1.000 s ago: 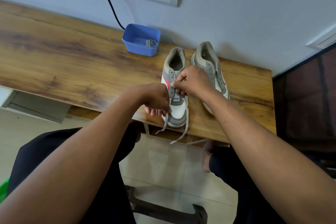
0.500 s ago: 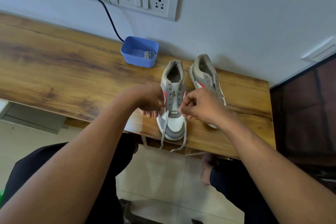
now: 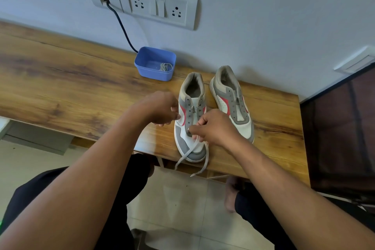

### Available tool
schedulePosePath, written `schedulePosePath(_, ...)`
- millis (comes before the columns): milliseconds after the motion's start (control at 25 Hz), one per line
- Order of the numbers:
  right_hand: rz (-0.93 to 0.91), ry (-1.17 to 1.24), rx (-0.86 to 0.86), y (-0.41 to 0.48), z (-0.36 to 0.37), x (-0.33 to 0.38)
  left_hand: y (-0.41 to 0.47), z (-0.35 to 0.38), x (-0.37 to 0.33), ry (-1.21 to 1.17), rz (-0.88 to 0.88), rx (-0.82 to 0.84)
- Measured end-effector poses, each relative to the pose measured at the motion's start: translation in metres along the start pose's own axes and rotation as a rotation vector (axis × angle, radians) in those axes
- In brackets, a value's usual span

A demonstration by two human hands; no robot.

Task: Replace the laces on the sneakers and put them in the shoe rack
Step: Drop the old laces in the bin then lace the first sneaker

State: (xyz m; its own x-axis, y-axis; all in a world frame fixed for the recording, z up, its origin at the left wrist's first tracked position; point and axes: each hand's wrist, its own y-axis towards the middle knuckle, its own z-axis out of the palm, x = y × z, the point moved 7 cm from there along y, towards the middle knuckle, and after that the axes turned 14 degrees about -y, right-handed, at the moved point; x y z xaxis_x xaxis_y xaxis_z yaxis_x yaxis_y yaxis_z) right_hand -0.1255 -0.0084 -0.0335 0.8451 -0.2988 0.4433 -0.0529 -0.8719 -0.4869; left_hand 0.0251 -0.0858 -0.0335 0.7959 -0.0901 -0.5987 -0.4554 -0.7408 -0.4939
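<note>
Pinching lace [image 3: 207, 156] at low eyelets of near shoe [image 3: 183, 142] with right hand [image 3: 215, 128]. Curling left hand [image 3: 160, 107] against shoe's side; hold hidden, cannot tell. Lace ends dangling past table [image 3: 81, 91] edge.

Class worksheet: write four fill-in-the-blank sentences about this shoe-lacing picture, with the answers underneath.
The tub holding a coiled lace is ___.
___ sneakers stand on the table.
The person's ___ hand pinches the white lace.
The sneaker with no lace stands to the ___ of the laced one.
Answers: blue; two; right; right.
</note>
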Motion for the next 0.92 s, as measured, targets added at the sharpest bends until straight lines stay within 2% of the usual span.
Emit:
schedulePosePath(80, 0.006, 0.130, 0.075, 0.001, -0.004, -0.005, -0.002, -0.005, -0.001, -0.004, 0.021, -0.039)
schedulePosePath(280, -0.076, 0.301, 0.058, -0.001, -0.031, -0.014, -0.012, -0.016, -0.019, -0.133, 0.156, -0.106)
schedulePosePath(360, -0.118, 0.422, 0.077, -0.004, -0.035, -0.009, -0.016, -0.014, -0.028, -0.251, 0.201, -0.070)
schedulePosePath(480, -0.159, 0.561, 0.120, -0.005, -0.032, 0.000, -0.018, 0.003, -0.036, -0.406, 0.195, 0.107)
schedulePosePath(600, -0.177, 0.496, 0.088, -0.004, -0.035, 0.000, -0.019, 0.017, -0.038, -0.418, 0.193, 0.219)
schedulePosePath(800, -0.113, 0.393, 0.192, -0.009, -0.056, -0.031, -0.014, 0.008, -0.019, -0.205, 0.128, 0.207)
schedulePosePath(920, -0.141, 0.369, 0.137, -0.008, -0.055, -0.032, -0.014, 0.012, -0.035, -0.327, 0.220, 0.180)
